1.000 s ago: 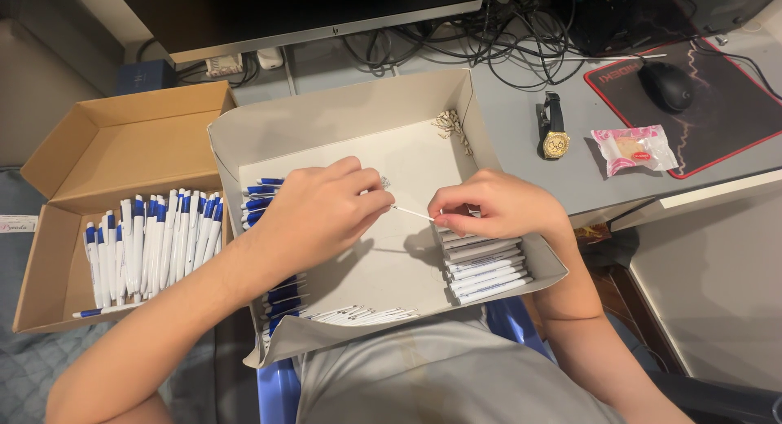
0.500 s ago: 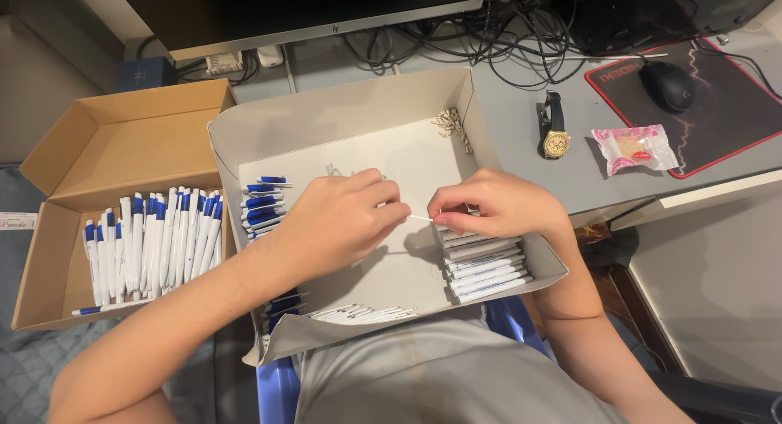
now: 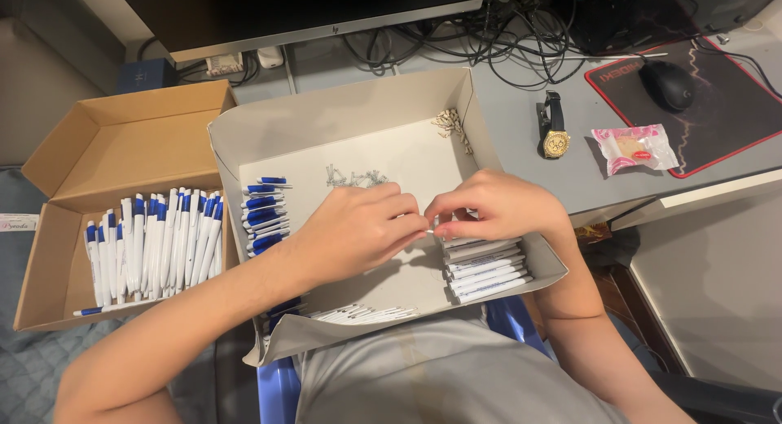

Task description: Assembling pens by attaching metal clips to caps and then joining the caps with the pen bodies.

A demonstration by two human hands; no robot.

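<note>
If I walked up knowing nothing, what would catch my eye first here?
Two bare hands meet over the middle of a white cardboard tray: the left hand and right hand pinch a small pale part between their fingertips. To the left, a brown box holds a row of white pens with blue tips. On the grey desk to the right lie a gold wristwatch and a pink snack packet.

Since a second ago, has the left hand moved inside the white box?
Yes. The left hand has slid rightward, away from the blue pen caps at the white box's left side, and now meets the right hand fingertip to fingertip.
</note>
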